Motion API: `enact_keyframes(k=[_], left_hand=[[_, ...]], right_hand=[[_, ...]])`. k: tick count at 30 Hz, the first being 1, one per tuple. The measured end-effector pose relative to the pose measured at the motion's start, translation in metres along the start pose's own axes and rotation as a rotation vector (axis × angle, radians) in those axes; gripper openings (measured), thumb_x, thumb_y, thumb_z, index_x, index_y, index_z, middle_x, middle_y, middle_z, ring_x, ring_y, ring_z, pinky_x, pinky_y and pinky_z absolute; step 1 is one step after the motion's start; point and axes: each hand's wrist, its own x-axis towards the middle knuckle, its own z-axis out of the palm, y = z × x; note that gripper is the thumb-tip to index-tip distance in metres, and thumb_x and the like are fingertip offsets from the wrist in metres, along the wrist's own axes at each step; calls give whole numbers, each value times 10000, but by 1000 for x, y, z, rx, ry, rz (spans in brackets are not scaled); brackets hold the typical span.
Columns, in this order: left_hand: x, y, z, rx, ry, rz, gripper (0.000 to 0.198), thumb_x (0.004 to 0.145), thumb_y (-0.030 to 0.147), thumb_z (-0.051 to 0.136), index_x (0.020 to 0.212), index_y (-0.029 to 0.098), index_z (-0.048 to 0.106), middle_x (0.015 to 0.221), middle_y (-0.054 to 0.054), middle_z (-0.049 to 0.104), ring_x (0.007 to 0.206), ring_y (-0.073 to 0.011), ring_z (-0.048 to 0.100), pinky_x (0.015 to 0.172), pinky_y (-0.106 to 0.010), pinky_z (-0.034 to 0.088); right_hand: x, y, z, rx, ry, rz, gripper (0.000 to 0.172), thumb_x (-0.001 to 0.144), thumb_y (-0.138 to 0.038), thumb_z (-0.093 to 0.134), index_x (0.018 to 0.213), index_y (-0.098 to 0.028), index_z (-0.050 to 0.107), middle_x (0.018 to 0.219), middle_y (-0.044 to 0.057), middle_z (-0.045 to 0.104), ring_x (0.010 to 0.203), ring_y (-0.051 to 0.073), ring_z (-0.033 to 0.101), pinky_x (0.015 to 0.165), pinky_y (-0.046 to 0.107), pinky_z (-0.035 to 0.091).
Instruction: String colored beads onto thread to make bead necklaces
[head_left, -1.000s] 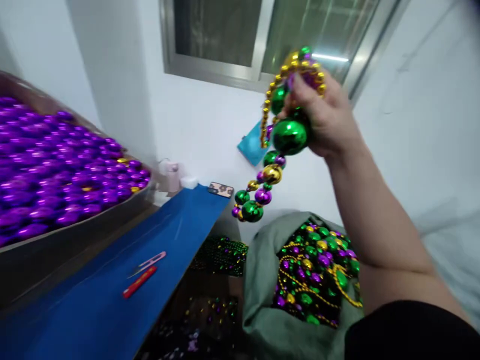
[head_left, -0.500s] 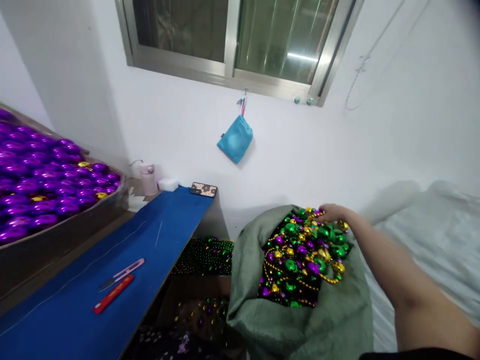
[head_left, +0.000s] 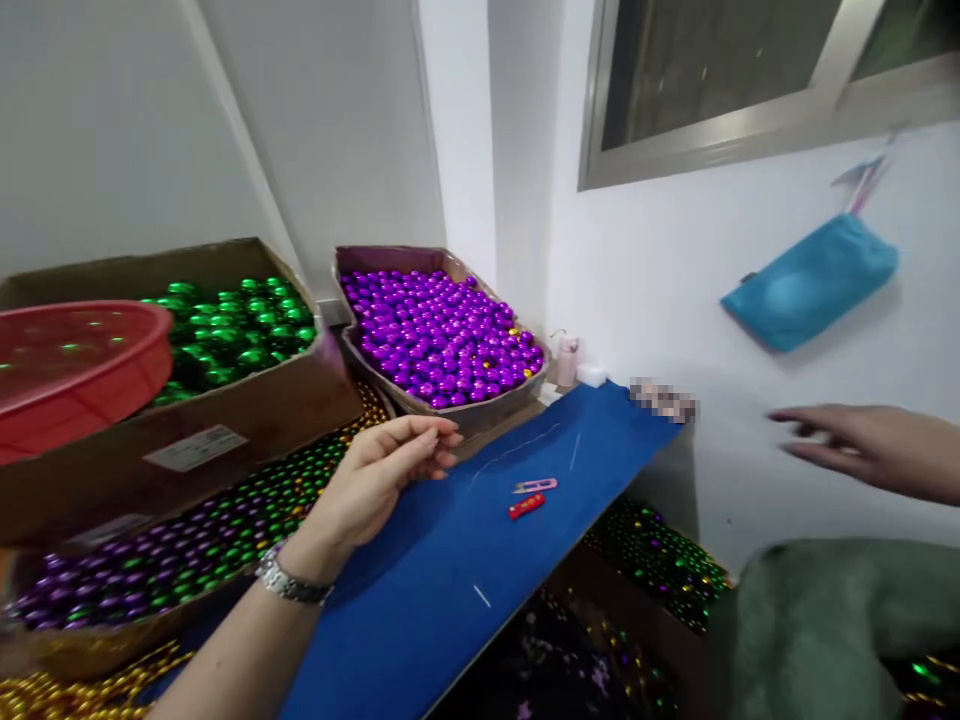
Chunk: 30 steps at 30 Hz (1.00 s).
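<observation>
Worktop (head_left: 420, 620): under left hand (head_left: 379, 485), long axis running away rightward. Sack (head_left: 810, 610): below right hand (head_left: 877, 445), cut off by frame. Left hand: thumb and fingertips together; anything between them cannot be made out. Right hand: blurred, fingers parted. Snips (head_left: 541, 486): right of left hand, lying nearly crosswise, blades toward it. Red tool (head_left: 526, 506): just nearer, slanting alongside; type unclear.

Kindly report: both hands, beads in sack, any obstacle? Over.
Left hand pinched over blue table; right hand open, apart from green sack. Beads in sack mostly hidden. Pink snips, red object on table.
</observation>
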Motion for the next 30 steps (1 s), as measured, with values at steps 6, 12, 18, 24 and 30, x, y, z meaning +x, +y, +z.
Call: enact_keyframes(k=[6,12,18,24,30], left_hand=[[-23,6,3,37,-44,8,206,834,256,598,989,144,675,898,-93,694,741,-148,621,646,-235,502],[-42,6,-13,50,-50,-49,204,851,259,578,972,123,670,839,-104,690,732,-160,616,657,-250,493],[-51,-40,-24,-287,189,15,277,906,331,468,1136,211,564,1110,-107,604,706,-138,614,618,-269,493],[-51,-108,-3,-400,-21,-103,486,875,549,392,1082,140,553,784,-86,614,678,-190,630,608,-303,483],[-75,-113,-22,-45,181,-142,348,810,403,596,1041,145,628,734,-21,584,643,-120,517,626,-242,412]], right_hand=[[39,-189,94,378,-430,-551,481,870,-353,548,1329,-245,453,1159,75,612,783,140,624,716,297,487],[26,-277,173,1033,-727,-462,259,912,-378,484,1022,-183,613,834,9,652,674,107,596,617,229,471],[22,-289,183,1198,-734,-342,330,965,-408,356,840,-170,548,670,-17,574,625,97,580,613,229,470],[18,-304,191,1422,-797,-168,300,921,-440,453,825,-177,562,660,-17,556,585,96,538,504,195,423],[29,-275,194,1488,-774,-53,246,911,-411,491,865,-184,574,663,-13,540,613,110,527,579,236,438]])
